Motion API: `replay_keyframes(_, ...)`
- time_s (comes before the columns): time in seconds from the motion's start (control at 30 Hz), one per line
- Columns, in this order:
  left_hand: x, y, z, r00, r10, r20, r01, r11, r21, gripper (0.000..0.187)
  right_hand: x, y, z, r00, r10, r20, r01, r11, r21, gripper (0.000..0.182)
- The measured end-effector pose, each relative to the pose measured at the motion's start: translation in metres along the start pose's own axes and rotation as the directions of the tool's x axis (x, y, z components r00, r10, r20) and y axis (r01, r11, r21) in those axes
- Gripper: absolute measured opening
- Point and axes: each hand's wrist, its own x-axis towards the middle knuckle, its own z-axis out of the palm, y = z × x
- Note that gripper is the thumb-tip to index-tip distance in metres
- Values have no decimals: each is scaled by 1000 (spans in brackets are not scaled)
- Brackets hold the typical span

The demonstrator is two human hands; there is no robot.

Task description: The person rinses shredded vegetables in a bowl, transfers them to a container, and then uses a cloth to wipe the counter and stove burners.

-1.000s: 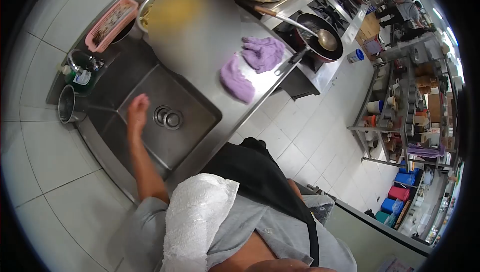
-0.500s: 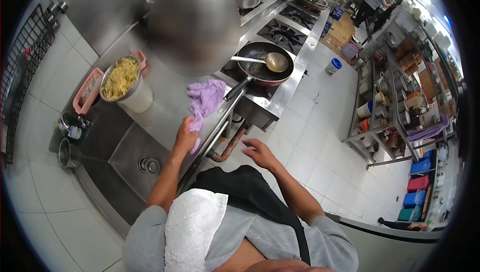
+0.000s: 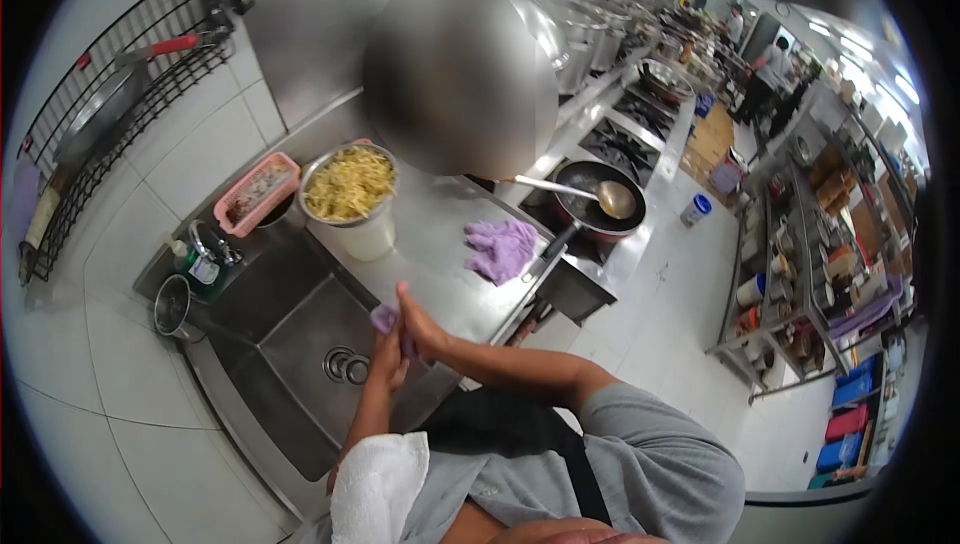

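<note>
My left hand (image 3: 388,362) and my right hand (image 3: 424,332) are pressed together over the near right edge of the sink (image 3: 270,289). Between them is a small purple cloth (image 3: 384,319), mostly hidden, with one end poking out at the left. The fingers of the right hand lie straight along the cloth and the left hand. A second, crumpled purple cloth (image 3: 502,250) rests on the steel counter (image 3: 430,254), apart from both hands. Left of it, a bucket (image 3: 368,240) carries a strainer heaped with pale yellow shreds (image 3: 350,184).
Ahead, a frying pan (image 3: 578,214) with a ladle (image 3: 615,200) across it sits on the stove. A pink basket (image 3: 262,189), a green soap bottle (image 3: 203,270) and a metal pot (image 3: 172,306) line the sink's far left rim. Shelving (image 3: 800,284) stands right.
Both hands have come together toward the sink, the left carrying a small purple cloth away from the crumpled one. The view has turned, shifting the counter and sink rightward in frame.
</note>
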Motion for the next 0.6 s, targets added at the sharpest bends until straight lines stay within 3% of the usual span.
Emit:
replay_keyframes(0.03,-11,9,-15,1000,7,7,-7,1000,-24,36,-3,-6,28,989,110,-102,-109,994,11,68)
replay_keyframes(0.07,-20,19,-32,1000,11,13,-10,999,-47,35,-5,-6,44,997,-13,-71,-8,958,-286,65)
replay_keyframes(0.1,-24,30,-51,1000,-5,13,5,999,-47,32,-6,-1,55,992,-123,-3,101,830,-549,64)
replay_keyframes(0.13,-29,41,-71,1000,-26,9,27,999,-46,29,0,6,51,925,-244,293,373,428,-823,70)
replay_keyframes(0.17,-35,51,-88,999,-51,3,51,998,-43,26,5,13,48,758,-339,557,561,-98,-822,84)
replay_keyframes(0.27,-57,71,-123,902,-321,290,350,935,-52,19,-1,22,58,774,69,629,606,-369,-705,87)
replay_keyframes(0.3,-66,76,-114,874,-392,288,400,916,33,14,3,26,61,663,-10,748,685,-396,-612,70)
replay_keyframes(0.4,-67,70,-131,593,-590,548,719,695,-29,14,22,39,56,716,186,673,695,-271,-666,47)
replay_keyframes(0.43,-70,71,-128,612,-648,454,724,690,8,14,27,50,52,651,18,759,724,-316,-614,32)
replay_keyframes(0.53,-66,54,-153,804,-573,159,510,802,312,17,46,69,50,747,140,650,647,-380,-661,32)
replay_keyframes(0.57,-59,47,-165,880,-468,85,348,754,557,22,55,77,50,794,156,587,596,-389,-702,32)
replay_keyframes(0.6,-54,44,-170,940,-337,45,186,620,762,29,62,84,53,835,177,520,544,-400,-737,32)
